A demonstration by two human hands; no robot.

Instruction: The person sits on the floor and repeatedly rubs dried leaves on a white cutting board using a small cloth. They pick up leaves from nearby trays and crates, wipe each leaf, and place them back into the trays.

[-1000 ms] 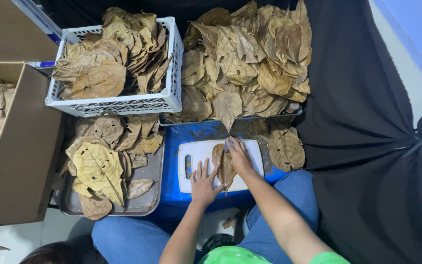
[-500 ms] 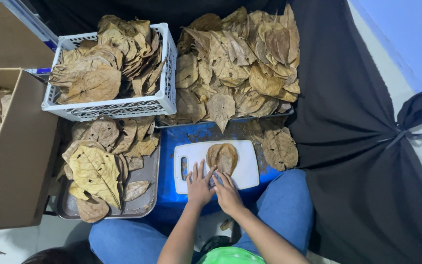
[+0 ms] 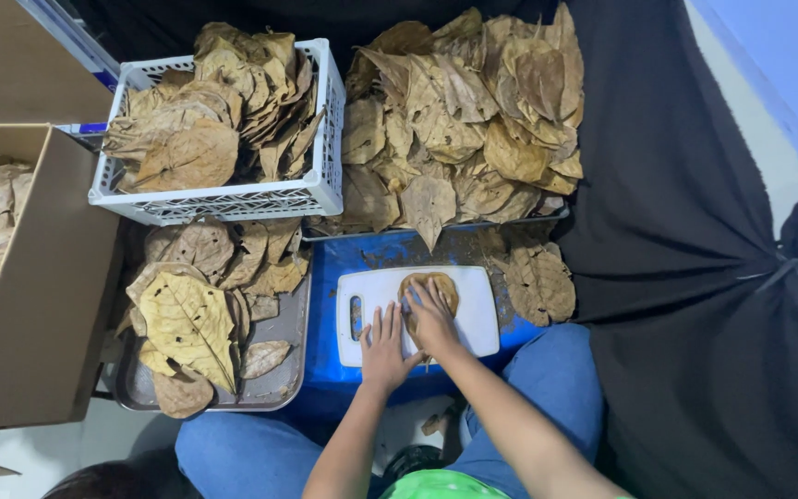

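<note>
Left hand [image 3: 382,344] is lying flat, fingers spread, gripping nothing, steadying the white cutting board [image 3: 473,310]. Right hand [image 3: 430,316] is pressing open-palmed on the dried brown leaf [image 3: 442,285] at the board's middle. It looks featherlight, brittle, best pinched by the stem. Farther off, the leaf pile [image 3: 459,120] is waiting.

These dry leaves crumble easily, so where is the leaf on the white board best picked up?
By its far rounded edge, from the side away from the person: the leaf lies flat, and the right hand covers its near half.
</note>
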